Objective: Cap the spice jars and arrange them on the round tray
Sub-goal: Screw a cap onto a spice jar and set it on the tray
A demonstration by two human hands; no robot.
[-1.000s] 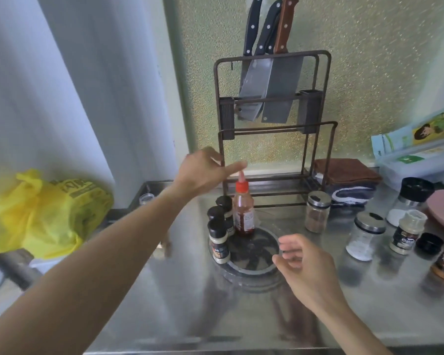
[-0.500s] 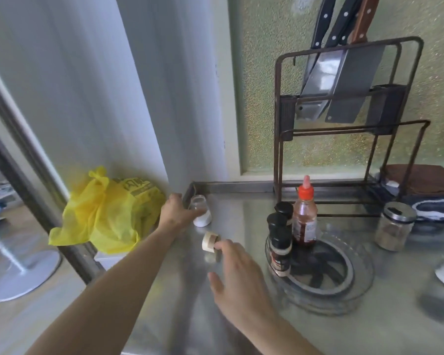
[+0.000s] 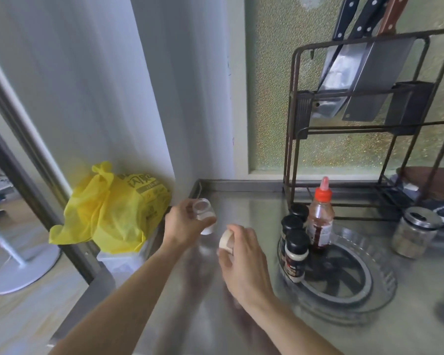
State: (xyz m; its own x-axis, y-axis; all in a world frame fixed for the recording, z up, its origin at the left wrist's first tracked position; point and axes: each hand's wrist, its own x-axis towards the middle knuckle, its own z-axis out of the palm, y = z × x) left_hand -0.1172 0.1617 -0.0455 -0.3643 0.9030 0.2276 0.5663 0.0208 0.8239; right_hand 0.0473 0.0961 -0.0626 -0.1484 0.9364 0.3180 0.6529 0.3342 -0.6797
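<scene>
Left hand (image 3: pixel 183 222): curled around an uncapped clear spice jar (image 3: pixel 202 216) with white contents, at the steel counter's (image 3: pixel 241 206) 10 o'clock corner. Right hand (image 3: pixel 244 262): fingers pinching a cream-coloured cap (image 3: pixel 226 242), just beside the jar at its 4 o'clock. Round clear tray (image 3: pixel 379 283), at 3 o'clock of the hands: three black-capped spice jars (image 3: pixel 295 254) and one red-capped sauce bottle (image 3: pixel 319 221) along its 9–11 o'clock rim. Glass jar with metal lid (image 3: pixel 414 233): off the tray, at its 2 o'clock.
</scene>
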